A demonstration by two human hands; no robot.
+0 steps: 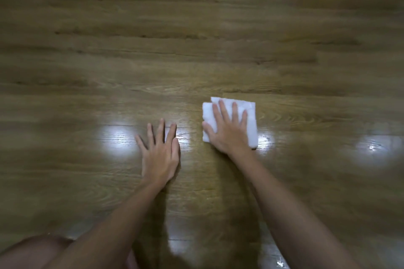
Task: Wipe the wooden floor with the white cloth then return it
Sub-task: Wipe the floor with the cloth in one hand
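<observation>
So this looks like the wiping step itself. The right hand (229,131) lies flat with fingers spread on the folded white cloth (229,119), pressing it onto the wooden floor (196,50) just right of centre. The left hand (160,153) is planted on bare boards beside it, fingers straight and splayed, holding nothing, probably bracing. The two hands are apart. Next move, I'd guess: keep the palm's weight on the cloth and slide it across the boards without it bunching. Returning it comes later, and where it goes isn't in view.
</observation>
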